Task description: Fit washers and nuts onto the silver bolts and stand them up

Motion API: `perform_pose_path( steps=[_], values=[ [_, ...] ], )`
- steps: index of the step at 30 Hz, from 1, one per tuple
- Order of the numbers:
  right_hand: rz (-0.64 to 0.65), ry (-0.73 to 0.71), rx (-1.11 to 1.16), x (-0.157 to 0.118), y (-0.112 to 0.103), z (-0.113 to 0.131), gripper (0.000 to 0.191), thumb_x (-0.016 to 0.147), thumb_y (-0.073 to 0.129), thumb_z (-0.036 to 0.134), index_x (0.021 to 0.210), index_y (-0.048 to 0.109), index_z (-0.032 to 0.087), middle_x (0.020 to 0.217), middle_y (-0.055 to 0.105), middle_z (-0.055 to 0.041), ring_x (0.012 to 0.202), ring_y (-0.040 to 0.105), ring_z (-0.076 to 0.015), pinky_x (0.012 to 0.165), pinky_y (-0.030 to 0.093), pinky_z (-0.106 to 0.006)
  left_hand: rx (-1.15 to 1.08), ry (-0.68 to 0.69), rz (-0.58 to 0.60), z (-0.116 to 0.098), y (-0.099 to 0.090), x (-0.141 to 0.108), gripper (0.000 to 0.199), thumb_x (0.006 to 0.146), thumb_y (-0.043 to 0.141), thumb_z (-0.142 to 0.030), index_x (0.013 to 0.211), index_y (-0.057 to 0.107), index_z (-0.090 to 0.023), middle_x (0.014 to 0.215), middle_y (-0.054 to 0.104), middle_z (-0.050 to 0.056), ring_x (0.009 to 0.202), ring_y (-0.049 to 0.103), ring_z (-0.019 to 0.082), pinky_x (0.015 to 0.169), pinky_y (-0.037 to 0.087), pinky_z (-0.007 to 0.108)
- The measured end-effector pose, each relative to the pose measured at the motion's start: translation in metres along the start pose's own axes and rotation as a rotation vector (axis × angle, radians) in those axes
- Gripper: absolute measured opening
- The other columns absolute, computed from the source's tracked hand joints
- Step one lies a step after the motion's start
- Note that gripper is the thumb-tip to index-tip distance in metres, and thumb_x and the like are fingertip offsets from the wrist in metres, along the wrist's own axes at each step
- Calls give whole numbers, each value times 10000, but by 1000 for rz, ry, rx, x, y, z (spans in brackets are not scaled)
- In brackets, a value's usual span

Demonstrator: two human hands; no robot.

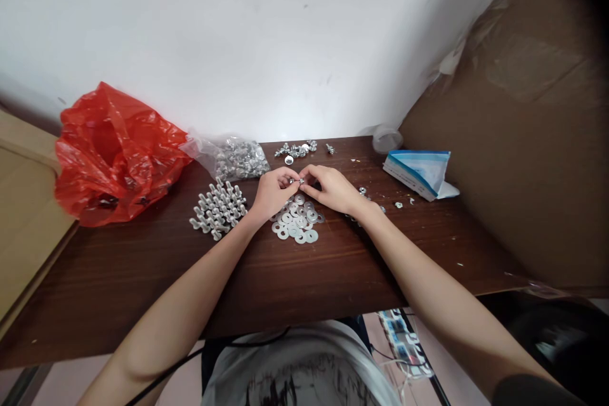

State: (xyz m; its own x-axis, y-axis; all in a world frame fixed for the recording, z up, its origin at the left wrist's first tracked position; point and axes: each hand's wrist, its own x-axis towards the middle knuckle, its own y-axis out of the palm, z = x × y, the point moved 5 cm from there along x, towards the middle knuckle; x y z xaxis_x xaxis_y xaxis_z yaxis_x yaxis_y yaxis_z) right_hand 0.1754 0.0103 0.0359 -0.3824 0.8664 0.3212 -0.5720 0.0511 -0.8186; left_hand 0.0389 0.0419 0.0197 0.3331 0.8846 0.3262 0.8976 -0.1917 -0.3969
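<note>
My left hand (275, 191) and my right hand (329, 189) meet fingertip to fingertip above the table. Pinched between them is a small shiny metal fastener (297, 182), partly covered by the fingers and too small to tell its exact kind. Just below the hands lies a loose pile of flat round washers (299, 223). Left of my left hand, many bolts (219, 206) stand close together in a cluster. Small nuts or similar metal pieces (363, 191) lie partly hidden beside my right wrist.
A clear bag of metal hardware (242, 158) and a red plastic bag (118, 155) lie at the left. Several loose fasteners (297, 150) sit near the wall. Rightward are a clear round container (386, 139), a blue-and-white packet (419, 171) and a large cardboard box (523, 139).
</note>
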Motion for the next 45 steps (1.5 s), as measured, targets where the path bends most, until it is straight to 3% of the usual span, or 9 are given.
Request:
perform_pose_path(
  steps=[13, 23, 35, 45],
  values=[
    [-12, -5, -11, 1, 0, -1, 168, 904, 489, 275, 987, 598, 177, 967, 665, -82, 844, 594, -203, 735, 428, -316, -12, -2, 2, -1, 0, 0, 59, 729, 609, -158, 761, 658, -146, 661, 635, 15, 551, 500, 91, 561, 406, 233],
    [-1, 8, -9, 1, 0, 0, 214, 872, 529, 271, 1054, 574, 166, 886, 661, -65, 794, 586, -195, 705, 432, -312, -24, -6, 5, -1, 0, 0, 52, 724, 615, -153, 757, 655, -150, 644, 625, 8, 548, 511, 95, 557, 406, 235],
    [-11, -3, -9, 0, -1, 0, 175, 904, 483, 271, 988, 595, 166, 967, 667, -83, 827, 593, -194, 728, 425, -304, -1, 2, -8, 0, 0, 0, 62, 720, 618, -164, 761, 661, -148, 657, 635, 10, 547, 504, 89, 547, 399, 224],
    [4, 5, -6, 0, 0, -1, 191, 882, 507, 268, 1043, 558, 179, 908, 660, -60, 794, 581, -187, 704, 423, -300, -6, 15, -9, 0, 0, 0, 59, 721, 613, -158, 757, 660, -151, 649, 633, 8, 546, 500, 88, 543, 401, 223]
  ],
)
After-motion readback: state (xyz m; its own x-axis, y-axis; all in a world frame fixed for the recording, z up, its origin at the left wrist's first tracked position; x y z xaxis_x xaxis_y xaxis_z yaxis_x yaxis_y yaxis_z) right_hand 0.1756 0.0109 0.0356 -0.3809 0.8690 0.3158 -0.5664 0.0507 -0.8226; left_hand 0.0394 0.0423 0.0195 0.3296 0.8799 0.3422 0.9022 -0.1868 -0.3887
